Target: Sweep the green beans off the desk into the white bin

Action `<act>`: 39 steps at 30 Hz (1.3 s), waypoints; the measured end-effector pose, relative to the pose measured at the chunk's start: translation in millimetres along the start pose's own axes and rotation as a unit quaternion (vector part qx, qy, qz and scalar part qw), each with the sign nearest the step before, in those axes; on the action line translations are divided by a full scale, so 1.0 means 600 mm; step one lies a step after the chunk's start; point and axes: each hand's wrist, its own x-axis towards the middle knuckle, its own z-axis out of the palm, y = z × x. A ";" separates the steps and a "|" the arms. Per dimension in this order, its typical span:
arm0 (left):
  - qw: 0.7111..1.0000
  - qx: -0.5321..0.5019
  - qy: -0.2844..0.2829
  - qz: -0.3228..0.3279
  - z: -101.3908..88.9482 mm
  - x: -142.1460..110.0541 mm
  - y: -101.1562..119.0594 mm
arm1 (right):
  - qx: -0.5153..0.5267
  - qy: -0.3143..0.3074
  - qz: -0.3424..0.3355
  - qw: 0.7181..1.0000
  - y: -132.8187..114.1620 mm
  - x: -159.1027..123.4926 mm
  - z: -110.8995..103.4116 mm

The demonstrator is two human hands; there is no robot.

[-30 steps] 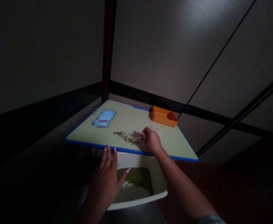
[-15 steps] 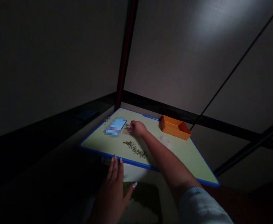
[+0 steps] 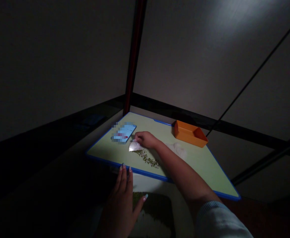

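My right hand (image 3: 144, 139) pinches a thin, clear, shiny piece with a curved edge (image 3: 133, 146), perhaps plastic, close above the board. Just below that piece begins a scattered strip of small green-brown grains (image 3: 148, 159) on the pale yellow-green board (image 3: 204, 168) with a blue rim. My left hand (image 3: 123, 195) is open, its fingers stretched forward and fingertips at the board's near edge, thumb spread to the right. Under the board's edge, to the right of this thumb, lies a heap of darker green grains (image 3: 157, 206) on a pale surface.
A lit phone (image 3: 125, 133), partly pixelated, rests on the board's far left. An orange open box (image 3: 192, 135) stands at the back right. Between it and my right forearm lies a crumpled, see-through white thing (image 3: 178, 149), perhaps a bag. Wall panels rise behind.
My right hand has come slightly nearer with the clear piece, which now catches the light and reaches the top of the grain strip. My left hand stays put; the view has shifted slightly.
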 end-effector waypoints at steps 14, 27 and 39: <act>0.999 0.033 0.010 0.020 0.002 0.003 -0.007 | -0.024 0.004 -0.047 0.999 0.023 -0.082 -0.021; 0.997 0.072 0.018 0.034 0.022 0.004 -0.032 | 0.012 0.039 -0.041 0.998 0.046 -0.133 -0.028; 0.984 0.178 0.007 0.016 0.027 0.007 -0.043 | 0.093 0.143 -0.014 0.985 0.066 -0.145 -0.028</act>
